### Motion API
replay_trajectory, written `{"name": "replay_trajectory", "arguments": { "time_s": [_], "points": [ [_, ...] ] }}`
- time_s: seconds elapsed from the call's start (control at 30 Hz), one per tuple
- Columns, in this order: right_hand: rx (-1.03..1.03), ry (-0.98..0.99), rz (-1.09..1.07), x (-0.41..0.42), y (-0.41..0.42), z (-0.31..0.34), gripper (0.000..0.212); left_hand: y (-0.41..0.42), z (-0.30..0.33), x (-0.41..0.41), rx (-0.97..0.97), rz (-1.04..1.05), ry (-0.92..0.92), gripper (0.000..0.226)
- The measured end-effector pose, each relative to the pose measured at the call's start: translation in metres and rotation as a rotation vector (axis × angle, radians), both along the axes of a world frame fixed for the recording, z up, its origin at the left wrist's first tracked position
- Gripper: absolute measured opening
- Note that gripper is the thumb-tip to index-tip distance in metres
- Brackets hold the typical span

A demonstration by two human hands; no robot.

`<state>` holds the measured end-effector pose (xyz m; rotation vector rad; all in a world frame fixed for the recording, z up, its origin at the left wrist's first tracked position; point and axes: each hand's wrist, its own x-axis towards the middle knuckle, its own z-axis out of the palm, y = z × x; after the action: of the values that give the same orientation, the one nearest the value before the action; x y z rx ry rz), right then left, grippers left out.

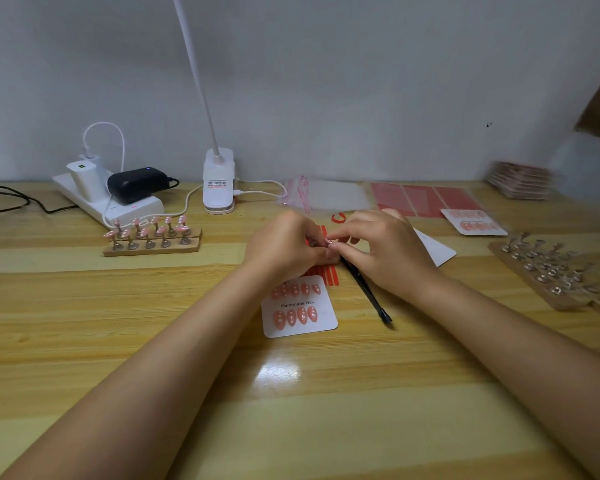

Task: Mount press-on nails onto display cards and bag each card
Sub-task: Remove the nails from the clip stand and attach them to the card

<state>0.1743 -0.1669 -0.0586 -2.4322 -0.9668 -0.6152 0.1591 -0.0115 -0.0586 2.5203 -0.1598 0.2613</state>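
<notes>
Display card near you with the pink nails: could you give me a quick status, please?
Left hand and right hand pinching one nail between them. Display card flat, nine nails on. Black tool lying beside it, nothing blocking.

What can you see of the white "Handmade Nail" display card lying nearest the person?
The display card is a white square with rounded corners, seemingly thin card, lying flat on the wooden table just below the hands. "Handmade Nail" is printed across its middle. Pink nails with white dots sit in two rows: five above, four below. Neither hand visibly touches it.
</notes>
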Motion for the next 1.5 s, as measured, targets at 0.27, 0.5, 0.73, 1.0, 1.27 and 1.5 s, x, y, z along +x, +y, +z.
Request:
{"name": "replay_trajectory", "arguments": {
  "time_s": [0.27, 0.5, 0.73, 1.0, 1.27, 1.5],
  "points": [
    [-0.007, -0.009, 0.026, 0.003, 0.000, 0.000, 0.012, 0.000, -0.001, 0.000, -0.008, 0.004, 0.011, 0.019],
    [0.261, 0.402, -0.026, 0.011, 0.006, 0.000, 0.009, 0.000, -0.001, 0.000, 0.017, 0.015, 0.008, 0.016],
    [0.293, 0.438, -0.164, 0.011, 0.014, -0.002, 0.010, 0.000, -0.002, 0.001, 0.006, 0.031, 0.014, 0.015],
    [0.242, 0.322, -0.302, 0.021, 0.008, 0.011, 0.015, 0.001, 0.000, 0.000, -0.003, 0.030, 0.017, 0.018],
    [0.483, 0.258, -0.093, -0.022, -0.001, 0.016, 0.008, 0.000, 0.005, -0.003, 0.111, -0.001, -0.021, 0.024],
    [0.430, 0.270, -0.029, -0.061, -0.003, -0.010, 0.006, 0.002, 0.010, -0.005, 0.189, -0.015, -0.063, 0.030]
  ]
}}
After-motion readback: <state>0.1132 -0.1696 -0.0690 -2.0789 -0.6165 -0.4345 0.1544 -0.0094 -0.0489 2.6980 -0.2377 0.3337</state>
